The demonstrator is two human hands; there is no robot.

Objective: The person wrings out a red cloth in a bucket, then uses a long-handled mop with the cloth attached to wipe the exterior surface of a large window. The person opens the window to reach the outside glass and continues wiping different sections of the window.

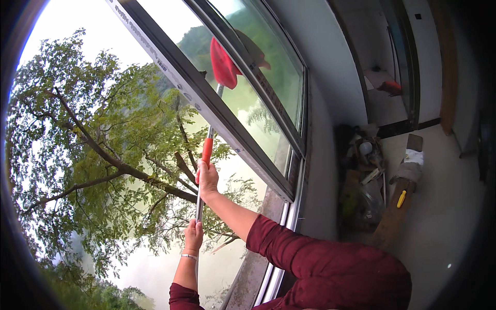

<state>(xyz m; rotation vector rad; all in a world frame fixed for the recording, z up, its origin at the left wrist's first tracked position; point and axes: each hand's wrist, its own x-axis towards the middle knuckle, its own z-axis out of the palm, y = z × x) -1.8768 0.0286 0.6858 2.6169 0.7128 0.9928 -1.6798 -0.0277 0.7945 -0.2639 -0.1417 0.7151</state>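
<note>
Head view: right hand (207,178) grips a pole (207,150) that runs behind the window frame (208,106); left hand (194,235) also closed around it, farther from frame. Red cloth (223,64) tops pole, beyond frame.

Red cloth (222,62), silver pole (200,207), orange-red collar (207,150), maroon sleeves (294,247), green-leaved tree (129,168), seemingly brown board (391,225)

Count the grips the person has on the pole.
2: the right grip at the lower end of the red-orange collar, and the left grip below it on the metal pole. No others show.
</note>
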